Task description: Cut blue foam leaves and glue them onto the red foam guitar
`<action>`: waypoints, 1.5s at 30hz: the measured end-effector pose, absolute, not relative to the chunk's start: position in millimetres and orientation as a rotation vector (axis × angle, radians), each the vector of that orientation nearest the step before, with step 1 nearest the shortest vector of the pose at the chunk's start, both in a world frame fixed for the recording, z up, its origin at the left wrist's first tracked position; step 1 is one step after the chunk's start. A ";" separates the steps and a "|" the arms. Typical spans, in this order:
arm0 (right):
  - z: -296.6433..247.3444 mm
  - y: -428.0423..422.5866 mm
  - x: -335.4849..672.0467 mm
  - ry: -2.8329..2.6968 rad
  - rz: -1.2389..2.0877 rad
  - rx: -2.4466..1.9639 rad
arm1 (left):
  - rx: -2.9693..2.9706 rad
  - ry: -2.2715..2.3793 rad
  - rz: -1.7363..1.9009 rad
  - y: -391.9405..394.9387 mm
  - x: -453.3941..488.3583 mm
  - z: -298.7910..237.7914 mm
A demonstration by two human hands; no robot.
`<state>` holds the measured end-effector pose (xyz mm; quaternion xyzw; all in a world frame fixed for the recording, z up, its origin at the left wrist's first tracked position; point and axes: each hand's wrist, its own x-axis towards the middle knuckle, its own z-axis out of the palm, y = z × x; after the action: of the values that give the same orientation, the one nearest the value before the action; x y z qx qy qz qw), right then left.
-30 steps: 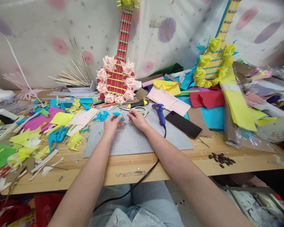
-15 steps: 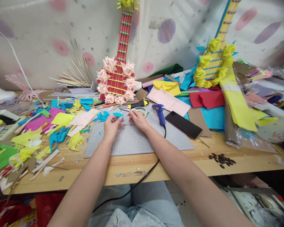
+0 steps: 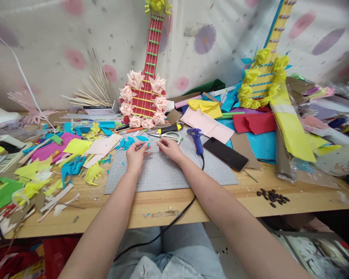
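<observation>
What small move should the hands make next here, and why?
Probably bring the right hand across to the blue piece in the left hand: the two hands face each other over the grey mat, close but with a gap between their fingertips. Whether the right hand grips anything is too small to tell.

A: Where is passage open?

B: Over the grey mat (image 3: 163, 176), below centre, and through the narrow gap between left hand (image 3: 136, 155) and right hand (image 3: 170, 148).

A: Obstructions?

B: Right of centre, glue gun (image 3: 197, 140) and phone (image 3: 226, 153); upper centre, red guitar (image 3: 145, 101); left, strewn paper scraps (image 3: 76, 146); lower centre, black cord (image 3: 171, 223).
</observation>
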<state>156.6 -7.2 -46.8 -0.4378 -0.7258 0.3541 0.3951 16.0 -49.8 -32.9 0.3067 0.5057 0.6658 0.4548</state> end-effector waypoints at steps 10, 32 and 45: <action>-40.5 -12.5 156.4 -1.890 0.888 -1.138 | 0.740 1.240 1.635 -49.7 16.0 -32.1; -34.1 -10.3 161.2 -1.765 0.806 -1.256 | 0.812 1.243 1.660 -49.7 15.7 -35.2; 76.7 -51.6 278.9 -2.252 1.213 -1.466 | 0.817 1.268 1.664 -50.2 16.3 -34.6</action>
<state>278.9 -51.6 76.7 -0.4950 -0.7603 0.4095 0.0966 16.3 -50.2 -34.6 0.3280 0.5089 0.6678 0.4330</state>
